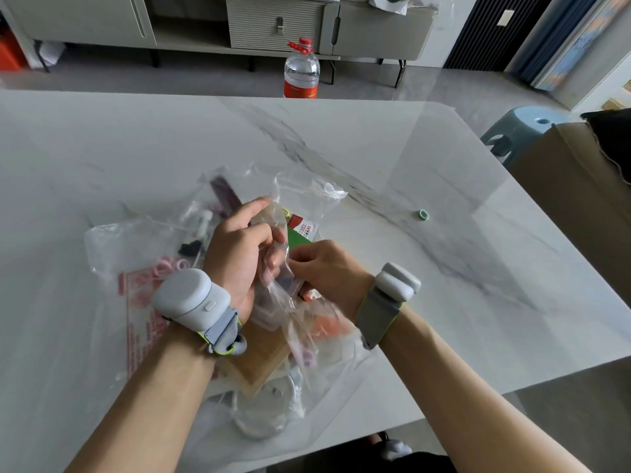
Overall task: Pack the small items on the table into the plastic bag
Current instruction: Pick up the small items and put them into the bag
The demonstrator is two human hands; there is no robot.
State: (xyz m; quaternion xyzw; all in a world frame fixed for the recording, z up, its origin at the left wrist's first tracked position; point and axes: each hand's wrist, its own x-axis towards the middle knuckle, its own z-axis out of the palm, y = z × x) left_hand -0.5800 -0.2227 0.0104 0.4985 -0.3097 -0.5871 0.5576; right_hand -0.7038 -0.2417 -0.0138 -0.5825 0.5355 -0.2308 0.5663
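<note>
A clear plastic bag is held up off the white marble table, crumpled between both hands. A green and red card shows through its film; its other contents are blurred and cannot be identified with confidence. The left hand has its fingers curled round the film near the bag's mouth. The right hand pinches the film just beside it, and the two hands nearly touch. A second bag, with red print, lies flat to the left and contains pink rings and small black and white pieces. One green ring lies loose on the table, well apart to the right of both hands.
</note>
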